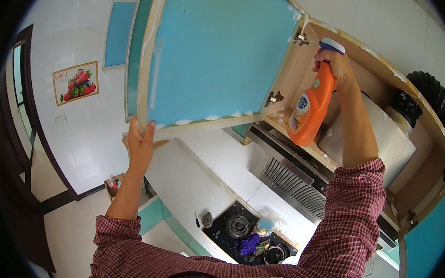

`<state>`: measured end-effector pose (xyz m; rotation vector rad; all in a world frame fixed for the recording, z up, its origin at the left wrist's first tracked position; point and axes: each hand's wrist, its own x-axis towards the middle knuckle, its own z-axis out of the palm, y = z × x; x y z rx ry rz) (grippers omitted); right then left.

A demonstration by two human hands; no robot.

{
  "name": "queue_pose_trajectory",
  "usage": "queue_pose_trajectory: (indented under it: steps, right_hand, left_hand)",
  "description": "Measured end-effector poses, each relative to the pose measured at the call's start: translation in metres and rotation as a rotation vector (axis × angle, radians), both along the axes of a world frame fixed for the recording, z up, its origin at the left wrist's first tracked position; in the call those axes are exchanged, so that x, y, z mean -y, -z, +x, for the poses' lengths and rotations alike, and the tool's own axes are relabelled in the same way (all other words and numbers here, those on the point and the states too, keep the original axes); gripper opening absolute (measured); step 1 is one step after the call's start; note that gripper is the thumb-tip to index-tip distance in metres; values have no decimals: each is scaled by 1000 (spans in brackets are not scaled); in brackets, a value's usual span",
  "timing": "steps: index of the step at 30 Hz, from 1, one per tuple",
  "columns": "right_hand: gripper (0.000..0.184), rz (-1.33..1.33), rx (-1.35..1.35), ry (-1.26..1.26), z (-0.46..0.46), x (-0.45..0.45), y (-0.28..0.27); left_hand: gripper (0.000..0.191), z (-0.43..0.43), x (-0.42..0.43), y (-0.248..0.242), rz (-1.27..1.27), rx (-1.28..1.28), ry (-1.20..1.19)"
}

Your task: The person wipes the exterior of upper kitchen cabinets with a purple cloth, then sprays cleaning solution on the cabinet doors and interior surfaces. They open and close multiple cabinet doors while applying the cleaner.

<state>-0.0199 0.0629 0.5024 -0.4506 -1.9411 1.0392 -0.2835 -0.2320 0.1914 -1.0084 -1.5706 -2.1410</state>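
My right hand (334, 65) grips an orange spray bottle (312, 104) by its neck, its white and purple head pointing left at the upper hinge (301, 37) of a wall cabinet. A thin jet runs from the nozzle towards that hinge. My left hand (141, 137) holds the lower outer corner of the swung-out cabinet door (220, 57), which has a blue panel and a pale frame. White foam lies along the door's lower and outer edges and near the upper hinge. Foam spots also mark the cabinet's top edge (368, 42).
Inside the cabinet is a metal housing (370, 134) with a black flexible duct (436, 97) nearby. A range hood (293, 179) is below. On the black gas hob (224, 220) lie a purple cloth (247, 244) and a plastic bag (267, 224); a scouring pad (206, 219) is beside it.
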Motion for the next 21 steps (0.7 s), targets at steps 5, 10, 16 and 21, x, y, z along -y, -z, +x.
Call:
queue_pose_trajectory:
  steps: [5,10,16,21]
  right_hand:
    - [21,30,-66,-47,2,1,22]
    - [22,-10,-114,-93,6,1,33]
    - [23,-37,19,-7,10,9,74]
    - [19,-86,-14,-67,14,22,94]
  left_hand:
    - [31,0,-1,-1,-24,45,-32]
    - [31,6,-1,-3,12,58,-10]
    - [32,6,3,1,-52,74,3]
    - [31,3,-3,3,30,11,-22]
